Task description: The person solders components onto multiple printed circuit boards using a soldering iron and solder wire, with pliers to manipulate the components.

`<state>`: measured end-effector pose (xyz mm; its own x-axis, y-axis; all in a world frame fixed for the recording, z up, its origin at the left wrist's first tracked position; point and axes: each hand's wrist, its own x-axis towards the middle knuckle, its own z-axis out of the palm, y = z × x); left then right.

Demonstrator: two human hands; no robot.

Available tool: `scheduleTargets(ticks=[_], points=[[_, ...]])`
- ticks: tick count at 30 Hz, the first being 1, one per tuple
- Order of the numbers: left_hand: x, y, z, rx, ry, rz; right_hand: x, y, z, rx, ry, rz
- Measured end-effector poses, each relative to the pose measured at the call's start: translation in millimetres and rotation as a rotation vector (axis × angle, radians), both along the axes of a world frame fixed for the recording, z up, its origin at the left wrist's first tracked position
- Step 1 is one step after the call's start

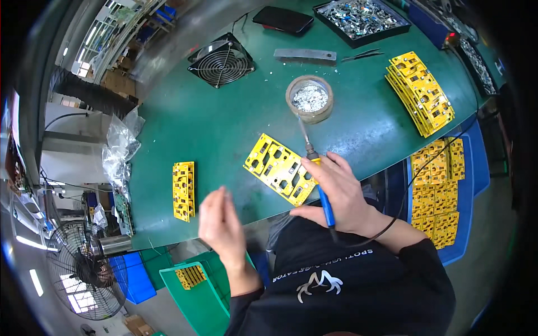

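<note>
A green table was seen carrying a small fan, a tape ring of metal scraps, a stack of yellow boards and a tray of parts. A soldering iron was held in the closed grip of the right hand, its tip over the scraps, beside a yellow board. The left hand was blurred; its grip could not be told. A standing fan was seen on the floor

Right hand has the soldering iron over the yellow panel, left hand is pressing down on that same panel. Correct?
Not quite. The head view shows the right hand gripping the blue-handled soldering iron at the yellow panel, but the left hand is not on that panel: it is raised off the green table, near its front edge, between the panel and a smaller yellow board.
</note>
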<state>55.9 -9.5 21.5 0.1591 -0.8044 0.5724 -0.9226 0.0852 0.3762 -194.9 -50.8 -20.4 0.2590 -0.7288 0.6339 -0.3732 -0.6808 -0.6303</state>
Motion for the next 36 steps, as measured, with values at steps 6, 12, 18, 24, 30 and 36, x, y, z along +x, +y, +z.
scheduleTargets(ticks=[6,12,18,24,30,36], points=[[87,4,-12,-0.024,-0.054,0.255,5,4,0,0.064,0.102,-0.005],[137,18,-10,0.190,0.306,0.406,-5,-8,0,-0.010,0.055,-0.052],[152,14,-17,0.245,0.519,0.289,-31,-18,11,-0.071,0.012,-0.054],[135,9,-4,0.266,0.465,0.302,-45,-19,10,-0.063,0.143,-0.016],[145,13,-6,0.307,0.469,0.297,-49,-18,8,0.009,0.213,0.008],[152,11,-9,0.254,0.534,0.202,-47,-20,2,-0.040,0.150,-0.009]])
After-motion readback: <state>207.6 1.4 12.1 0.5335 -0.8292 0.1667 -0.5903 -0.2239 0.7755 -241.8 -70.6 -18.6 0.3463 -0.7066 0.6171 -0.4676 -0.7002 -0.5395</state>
